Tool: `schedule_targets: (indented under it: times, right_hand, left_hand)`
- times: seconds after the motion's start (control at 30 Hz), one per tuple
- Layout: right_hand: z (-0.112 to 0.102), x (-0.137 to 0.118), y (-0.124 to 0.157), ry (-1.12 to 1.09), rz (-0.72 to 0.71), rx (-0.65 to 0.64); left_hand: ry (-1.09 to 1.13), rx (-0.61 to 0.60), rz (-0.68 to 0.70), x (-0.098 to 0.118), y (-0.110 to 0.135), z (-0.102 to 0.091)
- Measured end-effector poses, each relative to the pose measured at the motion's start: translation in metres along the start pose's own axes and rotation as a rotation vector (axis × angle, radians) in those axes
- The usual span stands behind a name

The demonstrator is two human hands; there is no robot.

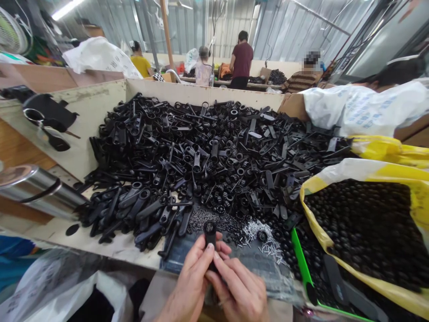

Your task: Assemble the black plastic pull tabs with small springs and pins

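Two hands [191, 277] [236, 288]; one black plastic piece [210, 235]; four distant co-workers [241, 58].

The left hand [189, 279] and right hand [237, 286] hide most of the black plastic part [210, 233]; the lower edge cuts off both wrists

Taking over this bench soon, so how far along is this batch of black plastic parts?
Looks done: perhaps the round black pieces filling the yellow-rimmed sack. In hand: one black plastic part, gripped by the left hand and right hand. Remaining: the large heap of black parts in the cream-walled bin, and loose silver pins beside it.
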State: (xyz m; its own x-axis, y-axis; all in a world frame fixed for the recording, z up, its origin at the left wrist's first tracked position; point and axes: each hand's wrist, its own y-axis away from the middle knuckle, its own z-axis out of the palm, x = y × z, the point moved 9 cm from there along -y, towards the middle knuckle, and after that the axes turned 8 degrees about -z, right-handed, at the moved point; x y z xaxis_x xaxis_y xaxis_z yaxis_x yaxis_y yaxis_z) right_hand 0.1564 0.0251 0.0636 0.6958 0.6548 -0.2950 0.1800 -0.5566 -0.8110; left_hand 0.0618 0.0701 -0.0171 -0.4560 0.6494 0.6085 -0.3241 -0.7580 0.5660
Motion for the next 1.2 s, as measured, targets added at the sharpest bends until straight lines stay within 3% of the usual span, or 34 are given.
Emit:
schedule_targets:
  times: [0.2, 0.37, 0.47, 0.53, 0.6, 0.67, 0.77, 0.83, 0.9, 1.03, 1.2]
  right_hand:
    - [-0.002, 0.004, 0.000, -0.088, 0.057, -0.012]
    - [-0.008, 0.057, 0.007, -0.329, 0.594, -0.024]
    - [0.008, 0.067, 0.008, -0.564, 0.743, -0.130]
    - [0.016, 0.062, 0.005, -0.602, 0.715, -0.159]
    - [0.022, 0.058, 0.004, -0.546, 0.691, -0.146]
    - [0.034, 0.053, 0.002, -0.544, 0.689, -0.167]
    - [0.062, 0.049, -0.015, -0.571, 0.621, -0.304]
    - [0.075, 0.058, -0.035, -0.409, 0.510, -0.437]
    - [0.082, 0.077, -0.056, -0.128, 0.396, -0.542]
    - [0.096, 0.107, -0.084, 0.094, 0.286, -0.641]
    - [0.114, 0.110, -0.085, 0.233, 0.186, -0.758]
  left_hand:
    - [-0.027, 0.060, 0.045, -0.001, -0.004, -0.009]
    - [-0.440, -0.004, 0.118, 0.011, 0.003, -0.011]
    - [-0.582, -0.092, 0.094, 0.006, 0.011, -0.005]
    - [-0.624, -0.093, 0.141, 0.009, 0.016, -0.004]
    - [-0.714, -0.019, 0.275, 0.022, 0.022, -0.009]
    - [-0.842, 0.130, 0.469, 0.048, 0.032, -0.018]
    - [-1.065, 0.405, 0.822, 0.096, 0.055, -0.029]
    - [-1.292, 0.604, 1.056, 0.122, 0.067, -0.027]
    - [-1.523, 0.759, 1.186, 0.137, 0.067, -0.021]
    - [-1.827, 0.946, 1.164, 0.143, 0.047, -0.014]
    - [-1.893, 0.985, 1.084, 0.140, 0.036, -0.017]
